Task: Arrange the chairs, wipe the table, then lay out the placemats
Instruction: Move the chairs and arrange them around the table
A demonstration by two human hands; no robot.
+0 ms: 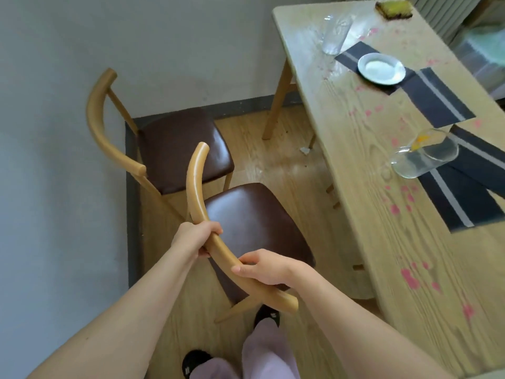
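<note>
Chairs step underway. Left hand (pixel 197 239) and right hand (pixel 263 268) both curl round the near chair's (pixel 254 228) curved backrest; second chair (pixel 180 149) stands by the wall. Table (pixel 382 242) unwiped, pink smears showing; placemats (pixel 442 99) lie askew under a plate (pixel 381 69) and tipped glasses (pixel 423 157).

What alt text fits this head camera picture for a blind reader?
A person's left hand and right hand grip the curved back of a brown-seated chair; a second chair stands beyond. At right, a pink-stained table holds placemats, a plate, two glasses and a sponge.
</note>
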